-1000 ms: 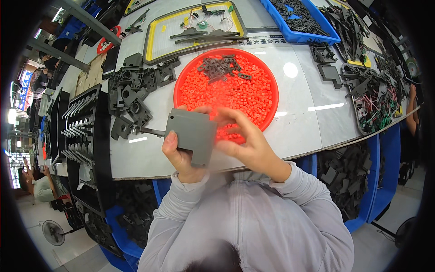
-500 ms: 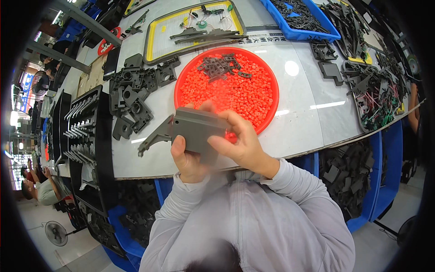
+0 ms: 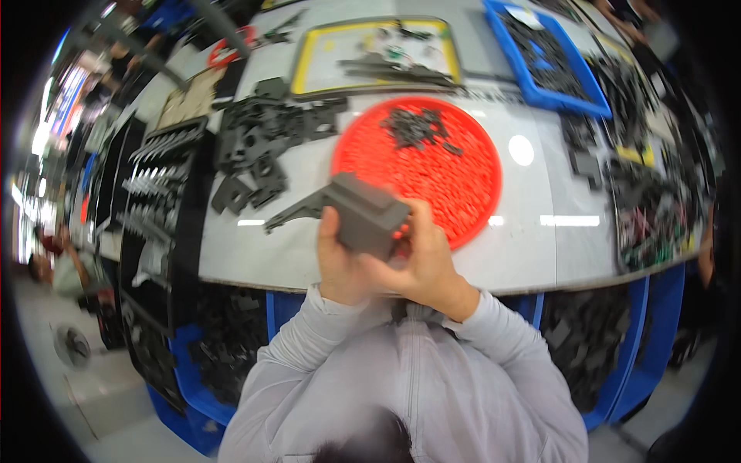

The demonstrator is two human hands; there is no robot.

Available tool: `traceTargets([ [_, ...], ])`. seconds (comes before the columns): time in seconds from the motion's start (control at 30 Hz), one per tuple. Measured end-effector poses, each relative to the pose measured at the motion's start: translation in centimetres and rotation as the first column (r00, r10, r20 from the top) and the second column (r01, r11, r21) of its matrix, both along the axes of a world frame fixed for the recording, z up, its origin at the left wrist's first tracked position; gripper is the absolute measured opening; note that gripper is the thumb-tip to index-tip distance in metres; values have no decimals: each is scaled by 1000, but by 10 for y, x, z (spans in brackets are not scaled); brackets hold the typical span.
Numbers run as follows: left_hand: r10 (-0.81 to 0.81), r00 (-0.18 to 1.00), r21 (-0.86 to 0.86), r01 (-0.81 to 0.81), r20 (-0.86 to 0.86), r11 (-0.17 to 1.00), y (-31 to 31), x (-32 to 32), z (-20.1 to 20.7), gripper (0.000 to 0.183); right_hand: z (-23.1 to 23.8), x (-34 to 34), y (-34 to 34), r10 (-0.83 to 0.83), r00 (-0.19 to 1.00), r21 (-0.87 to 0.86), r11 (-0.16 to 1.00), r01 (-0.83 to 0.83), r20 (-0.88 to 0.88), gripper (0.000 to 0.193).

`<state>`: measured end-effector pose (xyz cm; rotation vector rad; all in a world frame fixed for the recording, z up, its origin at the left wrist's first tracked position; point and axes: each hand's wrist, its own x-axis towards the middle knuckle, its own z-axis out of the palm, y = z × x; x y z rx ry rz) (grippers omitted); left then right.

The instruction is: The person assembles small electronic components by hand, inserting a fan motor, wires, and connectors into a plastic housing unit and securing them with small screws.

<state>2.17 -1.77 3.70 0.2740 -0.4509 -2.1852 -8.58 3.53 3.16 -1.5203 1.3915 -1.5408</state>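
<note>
At table | left hand, right hand angled inward | grip: pinching grey part

Left fingers, right fingers around grey housing; red tray of small pieces beyond.

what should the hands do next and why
Perhaps steady the grey part with the left hand and ease the right hand slightly aside to see better: both hands hold the part, and red shows in the gap at the right hand; whether that is something held or the red bowl behind is unclear.
</note>
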Motion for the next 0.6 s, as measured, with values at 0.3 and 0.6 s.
traceTargets([
  [0.3, 398, 871, -254, -331, 289, 909, -26, 119, 33, 37, -12, -35, 17, -59, 997, -50, 997, 61, 42, 16],
  [0.6, 935, -112, -815, -532, 338, 230, -69, 379, 102, 49, -20, -82, 12, -235, 970, -114, 964, 241, 66, 20],
])
